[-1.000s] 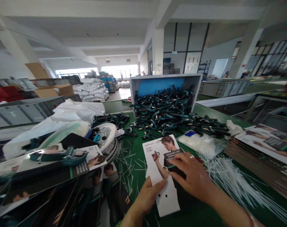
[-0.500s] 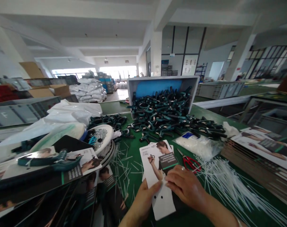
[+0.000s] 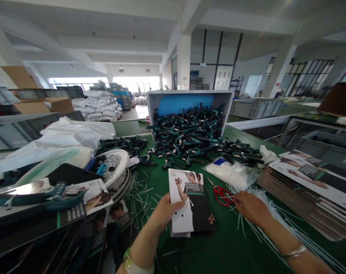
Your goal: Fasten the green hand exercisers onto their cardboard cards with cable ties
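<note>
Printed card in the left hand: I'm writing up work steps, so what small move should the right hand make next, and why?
I'd probably bring one of the white ties to the printed card: the right hand is at those ties, while the left hand holds the card by its left edge, with two dark holes showing.

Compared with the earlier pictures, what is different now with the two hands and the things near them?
The right hand has let go of the printed card and moved right, to the white ties beside the red-handled scissors; whether it grips one is unclear. The left hand still holds the card.
</note>
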`<action>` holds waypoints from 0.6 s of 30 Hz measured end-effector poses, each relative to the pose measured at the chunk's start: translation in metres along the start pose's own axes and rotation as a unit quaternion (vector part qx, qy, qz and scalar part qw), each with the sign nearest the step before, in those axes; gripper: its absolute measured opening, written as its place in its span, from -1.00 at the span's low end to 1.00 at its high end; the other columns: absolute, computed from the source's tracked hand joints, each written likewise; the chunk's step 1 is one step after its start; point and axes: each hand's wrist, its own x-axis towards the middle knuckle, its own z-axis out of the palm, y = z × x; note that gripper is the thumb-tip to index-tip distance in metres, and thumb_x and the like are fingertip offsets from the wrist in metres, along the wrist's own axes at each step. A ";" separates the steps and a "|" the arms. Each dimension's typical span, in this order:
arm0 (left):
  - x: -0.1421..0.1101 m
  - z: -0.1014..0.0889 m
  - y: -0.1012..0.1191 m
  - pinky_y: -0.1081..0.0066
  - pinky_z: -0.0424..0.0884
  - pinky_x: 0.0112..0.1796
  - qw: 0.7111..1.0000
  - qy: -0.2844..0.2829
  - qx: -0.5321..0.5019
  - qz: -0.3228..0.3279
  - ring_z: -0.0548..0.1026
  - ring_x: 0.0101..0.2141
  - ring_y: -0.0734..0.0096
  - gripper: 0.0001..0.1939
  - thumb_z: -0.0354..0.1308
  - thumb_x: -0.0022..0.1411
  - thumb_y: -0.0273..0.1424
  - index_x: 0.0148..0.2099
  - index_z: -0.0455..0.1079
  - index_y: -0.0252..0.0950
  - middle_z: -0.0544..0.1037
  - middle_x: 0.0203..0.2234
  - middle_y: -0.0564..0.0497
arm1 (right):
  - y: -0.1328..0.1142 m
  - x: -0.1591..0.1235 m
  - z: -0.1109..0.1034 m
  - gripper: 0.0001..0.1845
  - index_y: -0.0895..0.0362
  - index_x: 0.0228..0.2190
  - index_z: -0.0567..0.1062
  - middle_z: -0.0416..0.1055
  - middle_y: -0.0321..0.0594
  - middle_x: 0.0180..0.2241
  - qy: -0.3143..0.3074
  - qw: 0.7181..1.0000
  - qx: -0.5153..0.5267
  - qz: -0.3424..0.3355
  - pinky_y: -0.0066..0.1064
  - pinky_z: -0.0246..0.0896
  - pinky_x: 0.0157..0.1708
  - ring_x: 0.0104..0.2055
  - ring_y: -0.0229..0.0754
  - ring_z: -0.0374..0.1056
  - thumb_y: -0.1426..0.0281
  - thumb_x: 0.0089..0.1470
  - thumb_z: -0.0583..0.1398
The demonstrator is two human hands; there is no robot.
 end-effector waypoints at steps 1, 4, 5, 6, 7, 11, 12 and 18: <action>0.001 -0.003 -0.001 0.36 0.37 -0.34 1.000 0.006 0.003 0.014 0.49 -0.41 0.31 -0.51 0.35 -0.22 -0.40 -0.16 0.38 -0.42 0.56 -0.37 -0.10 | 0.002 0.002 0.001 -0.70 0.13 -0.42 0.53 0.46 -0.11 -0.37 0.010 1.000 0.015 0.004 -0.36 0.21 -0.34 -0.32 -0.12 0.40 0.43 0.07 0.00; -0.003 -0.013 -0.007 0.32 0.39 -0.29 0.999 0.019 -0.006 0.043 0.50 -0.32 0.26 -0.31 0.35 -0.21 -0.45 0.03 0.23 -0.36 0.53 -0.24 -0.12 | 0.018 0.005 0.000 -0.72 0.07 -0.45 0.54 0.47 -0.17 -0.39 0.021 0.997 0.074 0.017 -0.36 0.20 -0.35 -0.36 -0.14 0.39 0.35 0.05 0.03; -0.005 -0.016 -0.009 0.32 0.40 -0.28 0.999 0.011 -0.009 0.044 0.50 -0.29 0.25 -0.25 0.35 -0.21 -0.46 0.07 0.17 -0.34 0.53 -0.23 -0.12 | 0.024 0.006 -0.003 -0.73 0.06 -0.48 0.54 0.48 -0.19 -0.41 0.023 0.995 0.091 0.025 -0.36 0.20 -0.36 -0.37 -0.14 0.39 0.33 0.03 0.05; -0.008 -0.018 -0.011 0.33 0.40 -0.28 0.999 0.001 -0.010 0.042 0.50 -0.28 0.25 -0.21 0.35 -0.22 -0.47 0.10 0.13 -0.33 0.53 -0.23 -0.11 | 0.028 0.007 -0.006 -0.74 0.05 -0.50 0.55 0.48 -0.20 -0.42 0.035 0.993 0.106 0.038 -0.35 0.21 -0.37 -0.38 -0.14 0.40 0.31 0.00 0.07; -0.011 -0.020 -0.012 0.35 0.41 -0.30 0.999 -0.004 -0.004 0.036 0.50 -0.28 0.25 -0.19 0.35 -0.22 -0.48 0.11 0.11 -0.34 0.53 -0.26 -0.10 | 0.030 0.007 -0.011 -0.75 0.06 -0.52 0.54 0.48 -0.20 -0.44 0.062 0.989 0.122 0.051 -0.34 0.21 -0.37 -0.39 -0.12 0.40 0.29 -0.03 0.08; -0.020 -0.018 -0.016 0.53 0.30 -0.64 0.996 0.024 0.084 0.006 0.44 -0.57 0.41 -0.21 0.32 -0.16 -0.40 0.11 0.05 -0.33 0.49 -0.53 0.05 | 0.004 0.008 -0.035 -0.71 0.11 -0.47 0.52 0.47 -0.15 -0.42 0.266 0.936 0.218 0.073 -0.31 0.25 -0.36 -0.41 -0.12 0.38 0.18 -0.07 0.11; -0.021 -0.016 -0.016 0.56 0.23 -0.70 0.994 0.033 0.104 0.001 0.40 -0.63 0.45 -0.24 0.30 -0.13 -0.38 0.11 0.04 -0.32 0.47 -0.56 0.08 | -0.010 0.007 -0.040 -0.69 0.11 -0.45 0.51 0.47 -0.16 -0.42 0.296 0.917 0.259 0.067 -0.33 0.26 -0.38 -0.43 -0.14 0.37 0.15 -0.07 0.12; -0.030 -0.008 -0.014 0.57 0.29 -0.66 0.999 0.008 0.025 -0.031 0.46 -0.56 0.45 -0.44 0.24 -0.07 -0.29 -0.04 0.09 -0.28 0.46 -0.47 0.04 | -0.107 -0.004 -0.047 -0.66 0.12 -0.44 0.34 0.41 -0.30 -0.59 0.095 0.815 0.570 0.052 -0.50 0.16 -0.70 -0.68 -0.32 0.25 0.08 0.01 0.11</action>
